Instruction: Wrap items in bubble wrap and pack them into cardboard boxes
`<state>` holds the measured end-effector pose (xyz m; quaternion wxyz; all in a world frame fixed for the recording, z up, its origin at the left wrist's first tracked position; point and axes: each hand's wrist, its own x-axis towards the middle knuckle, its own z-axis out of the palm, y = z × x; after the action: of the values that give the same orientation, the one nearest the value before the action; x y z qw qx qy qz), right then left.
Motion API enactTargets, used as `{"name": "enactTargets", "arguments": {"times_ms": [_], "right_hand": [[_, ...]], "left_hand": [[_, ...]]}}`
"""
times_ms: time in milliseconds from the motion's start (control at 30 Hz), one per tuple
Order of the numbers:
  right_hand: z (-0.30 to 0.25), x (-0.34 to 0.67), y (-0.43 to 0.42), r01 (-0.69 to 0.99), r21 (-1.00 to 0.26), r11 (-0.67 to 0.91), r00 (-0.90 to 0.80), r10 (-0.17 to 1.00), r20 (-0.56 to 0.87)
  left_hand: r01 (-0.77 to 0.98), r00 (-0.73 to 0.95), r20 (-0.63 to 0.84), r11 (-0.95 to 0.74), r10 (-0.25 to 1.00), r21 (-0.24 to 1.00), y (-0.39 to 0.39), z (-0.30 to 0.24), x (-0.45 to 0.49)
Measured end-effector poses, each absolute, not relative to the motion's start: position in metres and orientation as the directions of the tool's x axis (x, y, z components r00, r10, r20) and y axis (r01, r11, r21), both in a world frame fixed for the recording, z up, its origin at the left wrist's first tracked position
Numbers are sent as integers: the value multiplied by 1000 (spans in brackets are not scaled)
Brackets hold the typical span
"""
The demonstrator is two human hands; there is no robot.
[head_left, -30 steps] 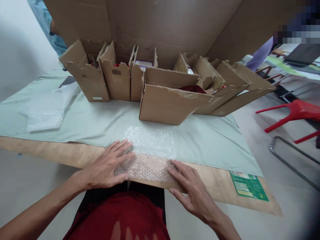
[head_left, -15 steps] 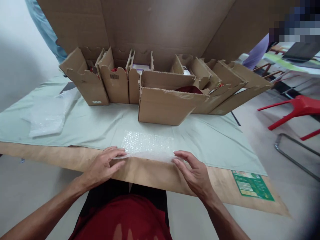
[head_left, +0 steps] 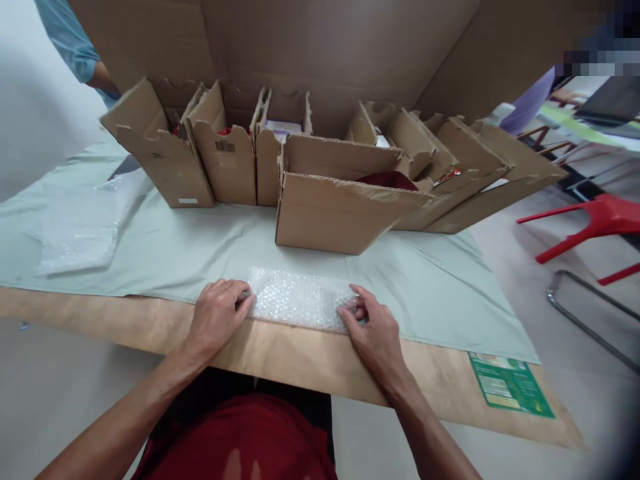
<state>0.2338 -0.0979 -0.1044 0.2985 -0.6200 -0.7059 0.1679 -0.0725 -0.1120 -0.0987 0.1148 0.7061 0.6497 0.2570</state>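
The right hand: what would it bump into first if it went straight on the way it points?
The bubble wrap, whose end the right hand holds, comes first; beyond it, probably the front cardboard box, though depth is unclear.

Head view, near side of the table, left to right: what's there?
Translucent plastic wrapping → left hand → bubble wrap, an edge in each hand's fingers → right hand → green printed label.

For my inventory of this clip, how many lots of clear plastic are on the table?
2: bubble wrap between left hand and right hand, and a plastic pile at far left; layers beneath may be hidden.
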Motion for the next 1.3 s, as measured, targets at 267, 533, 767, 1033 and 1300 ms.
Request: {"name": "enactTargets", "arguments": {"times_ms": [267,533,767,1033,1300], "right_hand": [[-112,244,-90,926,-293,237,-136,935,327],[-99,225,-83,728,-634,261,-141,962,235],[-69,223,-124,366,-930,30,-74,997,3],[-75,188,-180,335,-942,-35,-393,903,-173],[-80,185,-184,259,-932,-253,-374,864,-338]], "left_hand": [[950,58,231,-125,971,285,-111,-98,-75],[937,91,228,-162,969,311,-113,-94,-69],[870,12,267,-142,964,472,-103,-77,-82],[862,256,308,-361,916,357,-38,-68,-51],[590,549,299,-615,781,523,-70,-69,-35]]}}
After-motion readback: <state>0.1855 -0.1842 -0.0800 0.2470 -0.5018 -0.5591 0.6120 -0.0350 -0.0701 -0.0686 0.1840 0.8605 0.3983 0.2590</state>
